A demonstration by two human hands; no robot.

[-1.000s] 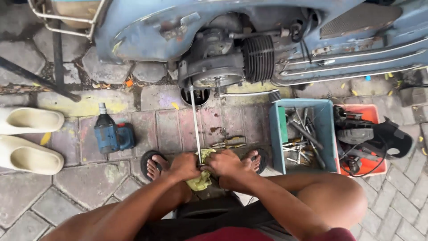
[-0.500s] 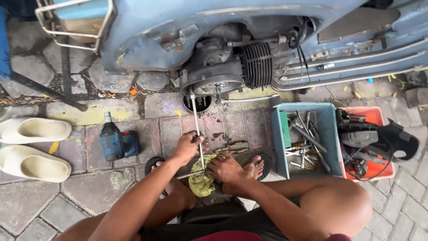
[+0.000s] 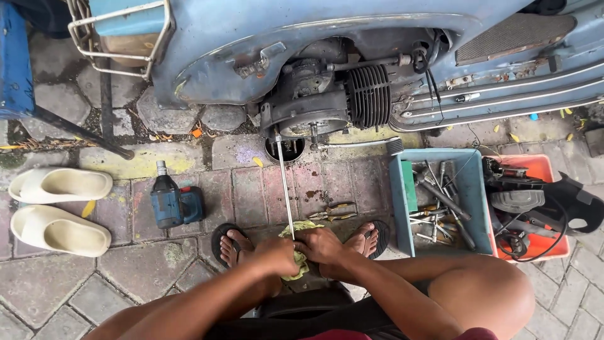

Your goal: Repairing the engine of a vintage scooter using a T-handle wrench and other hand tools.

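Observation:
I squat on paving before a blue scooter's exposed engine (image 3: 327, 104). My left hand (image 3: 275, 255) and my right hand (image 3: 319, 244) are both closed on a yellow-green rag (image 3: 299, 267) wrapped round the near end of a long thin metal rod (image 3: 284, 182). The rod runs from my hands up to the engine's underside. My sandalled feet (image 3: 231, 242) flank the hands. Pliers (image 3: 332, 213) lie on the bricks just beyond my right hand.
A blue cordless drill (image 3: 171, 203) lies to the left, and a pair of cream slippers (image 3: 58, 208) further left. A teal tool tray (image 3: 399, 201) with several tools and an orange tray (image 3: 544, 169) with black parts stand at right.
My left hand, which was partway up the rod, has come back down to join the right hand on the rag. The view has shifted slightly.

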